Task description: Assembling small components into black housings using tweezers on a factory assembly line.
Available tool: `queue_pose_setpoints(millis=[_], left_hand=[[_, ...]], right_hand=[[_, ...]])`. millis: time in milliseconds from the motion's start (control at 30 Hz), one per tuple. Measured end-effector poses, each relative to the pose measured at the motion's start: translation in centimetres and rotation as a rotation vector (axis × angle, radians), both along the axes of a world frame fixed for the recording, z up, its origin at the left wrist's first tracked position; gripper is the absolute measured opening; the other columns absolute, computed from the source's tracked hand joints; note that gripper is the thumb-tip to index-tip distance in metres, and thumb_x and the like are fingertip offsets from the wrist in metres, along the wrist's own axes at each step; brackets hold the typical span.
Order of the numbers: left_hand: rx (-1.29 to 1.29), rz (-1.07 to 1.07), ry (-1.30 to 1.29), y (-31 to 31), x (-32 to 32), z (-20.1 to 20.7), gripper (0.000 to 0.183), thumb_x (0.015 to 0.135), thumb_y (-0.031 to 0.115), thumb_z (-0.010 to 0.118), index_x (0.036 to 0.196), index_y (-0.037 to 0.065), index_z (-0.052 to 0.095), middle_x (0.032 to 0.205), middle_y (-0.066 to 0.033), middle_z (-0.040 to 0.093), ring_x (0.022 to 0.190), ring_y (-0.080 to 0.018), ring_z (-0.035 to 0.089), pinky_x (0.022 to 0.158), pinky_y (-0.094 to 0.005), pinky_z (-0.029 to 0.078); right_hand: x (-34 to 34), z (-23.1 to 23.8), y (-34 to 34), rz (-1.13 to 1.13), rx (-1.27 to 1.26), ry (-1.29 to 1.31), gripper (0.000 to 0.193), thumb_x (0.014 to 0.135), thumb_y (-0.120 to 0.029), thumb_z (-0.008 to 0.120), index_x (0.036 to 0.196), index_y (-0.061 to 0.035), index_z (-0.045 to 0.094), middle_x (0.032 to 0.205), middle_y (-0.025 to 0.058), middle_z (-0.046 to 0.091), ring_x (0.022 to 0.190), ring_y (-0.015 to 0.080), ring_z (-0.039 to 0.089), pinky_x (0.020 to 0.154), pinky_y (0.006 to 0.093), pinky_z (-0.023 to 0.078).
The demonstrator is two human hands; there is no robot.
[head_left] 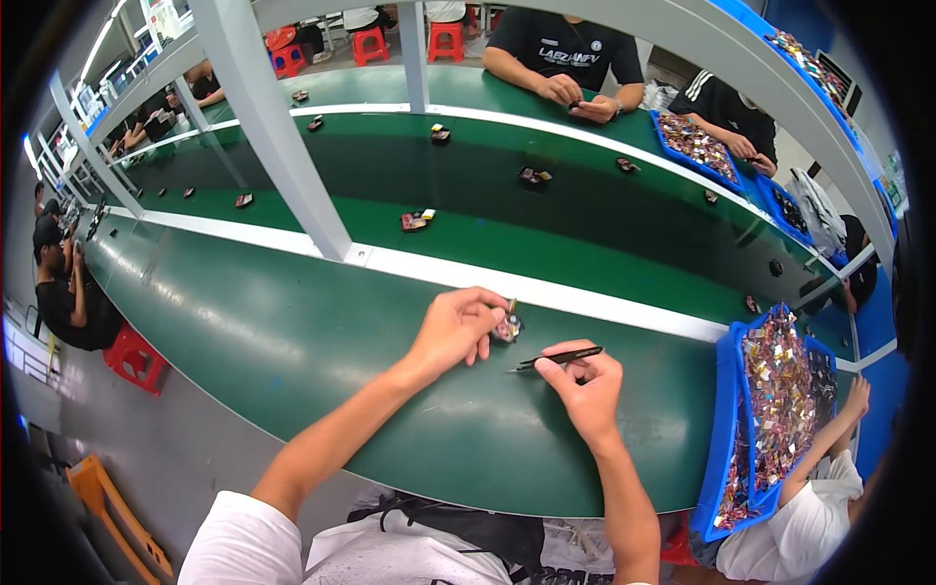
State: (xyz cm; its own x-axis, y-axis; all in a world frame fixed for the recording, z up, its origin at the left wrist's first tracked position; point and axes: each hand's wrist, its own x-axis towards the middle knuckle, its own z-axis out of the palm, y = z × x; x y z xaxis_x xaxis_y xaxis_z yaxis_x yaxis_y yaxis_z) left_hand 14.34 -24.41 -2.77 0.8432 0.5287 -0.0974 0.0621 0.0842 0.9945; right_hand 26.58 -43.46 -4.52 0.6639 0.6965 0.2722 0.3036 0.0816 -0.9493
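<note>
Just above the green tabletop, my left hand pinches a small black part with coloured wires and a pale tab between thumb and fingertips. The part's exact kind is too small to make out. My right hand is closed around black tweezers, held nearly level. Their tips point left, a little below the small part and apart from it.
Beyond a white rail runs a dark green conveyor belt carrying several similar small parts. A grey metal post rises ahead. Blue trays heaped with wired pieces stand at my right. Co-workers sit across, left and right.
</note>
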Motion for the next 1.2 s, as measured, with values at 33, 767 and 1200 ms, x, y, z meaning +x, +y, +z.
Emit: queue_pose_setpoints(millis=[33,767,1200], left_hand=[[-0.024,0.009,0.013,-0.4,-1.0,-0.6,0.024,0.1,0.013,0.062,0.114,-0.006,0.065,0.082,-0.008,0.069,0.054,-0.0087,0.06,0.041,-0.0211,0.042],[0.198,0.088,-0.128,-3.8,-2.3,-1.4,0.016,0.095,-0.001,0.066,0.11,-0.006,0.067,0.082,-0.0064,0.07,0.058,-0.0068,0.063,0.047,-0.021,0.047],[0.163,0.061,-0.125,-4.2,-2.3,-1.5,0.018,0.097,0.001,0.064,0.113,-0.005,0.066,0.084,-0.007,0.07,0.062,-0.0093,0.067,0.045,-0.0204,0.047]], right_hand=[[-0.1,0.4,0.0,0.058,-0.025,0.135,0.012,0.084,0.001,0.08,0.094,0.0016,0.073,0.074,-0.001,0.068,0.052,-0.0012,0.043,0.048,0.0181,0.033],[-1.3,0.5,0.4,-0.046,0.048,0.224,0.013,0.087,0.003,0.076,0.098,0.0035,0.068,0.075,0.001,0.067,0.056,-0.0011,0.048,0.05,0.0165,0.033],[-1.2,0.5,0.3,-0.018,0.031,0.32,0.011,0.089,0.002,0.075,0.097,0.0055,0.067,0.084,0.0079,0.071,0.07,0.0062,0.065,0.057,0.0169,0.045]])
